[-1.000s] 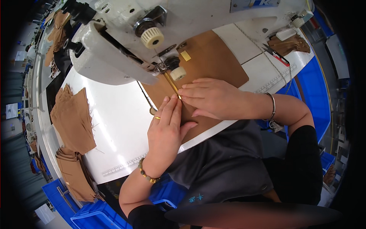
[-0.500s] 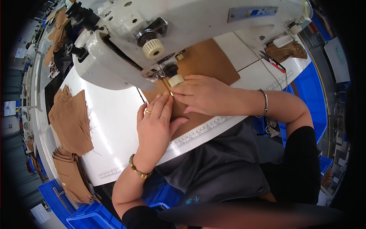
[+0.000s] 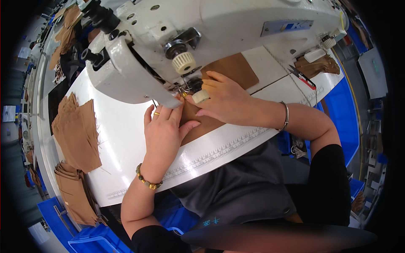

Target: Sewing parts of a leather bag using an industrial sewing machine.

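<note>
Where a longer stretch of gold strip (image 3: 184,95) showed half a second ago, the head view now gives only a sliver, as both hands have come up closer under the white sewing machine (image 3: 223,31) and the brown panel (image 3: 242,69) has slid farther through, baring more ruler markings (image 3: 228,146) on the surface (image 3: 122,139). The machine hides the panel's middle; a cream knob (image 3: 200,96) covers some right fingertips. The panel lies flat beneath the fingers of both hands: the left hand's (image 3: 162,135) extended, thumb apart, pressing down, the right hand's (image 3: 228,100) loosely spread, with the sliver just beyond the left fingertips
</note>
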A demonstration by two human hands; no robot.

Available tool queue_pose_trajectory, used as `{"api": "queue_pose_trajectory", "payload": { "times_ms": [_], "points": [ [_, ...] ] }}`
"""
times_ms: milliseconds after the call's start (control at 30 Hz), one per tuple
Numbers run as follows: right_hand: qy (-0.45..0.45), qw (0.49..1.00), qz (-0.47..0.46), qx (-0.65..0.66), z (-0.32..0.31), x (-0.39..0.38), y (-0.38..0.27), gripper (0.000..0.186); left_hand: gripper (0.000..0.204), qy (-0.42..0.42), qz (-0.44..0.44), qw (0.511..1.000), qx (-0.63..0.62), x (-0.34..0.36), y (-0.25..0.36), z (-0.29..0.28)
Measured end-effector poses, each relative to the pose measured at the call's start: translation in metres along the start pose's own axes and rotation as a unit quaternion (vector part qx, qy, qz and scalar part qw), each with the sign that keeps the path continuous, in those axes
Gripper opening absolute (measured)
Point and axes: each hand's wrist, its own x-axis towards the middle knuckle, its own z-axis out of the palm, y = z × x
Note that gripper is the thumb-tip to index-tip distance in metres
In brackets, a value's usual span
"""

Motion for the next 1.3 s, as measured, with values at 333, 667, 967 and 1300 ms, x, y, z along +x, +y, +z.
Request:
{"api": "queue_pose_trajectory", "payload": {
  "times_ms": [333, 667, 967, 1300],
  "points": [
    [-0.001, 1.0, 0.0, -0.007, 0.003, -0.001, 0.001, 0.033, 0.063, 0.004, 0.01, 1.0, -0.015, 0.001, 0.0, -0.002],
    [-0.012, 0.934, 0.14, 0.329, -0.008, 0.001, 0.01, 0.029, 0.061, -0.003, 0.003, 1.0, -0.027, 0.001, 0.001, -0.002],
    [-0.072, 0.989, 0.067, 0.107, -0.008, -0.001, 0.005, 0.042, 0.059, 0.01, 0.008, 0.999, -0.03, -0.007, 0.008, -0.001],
    [-0.026, 0.999, 0.027, 0.01, 0.005, -0.006, 0.001, 0.046, 0.062, 0.015, 0.021, 1.0, -0.01, -0.003, 0.004, 0.0]
  ]
}}
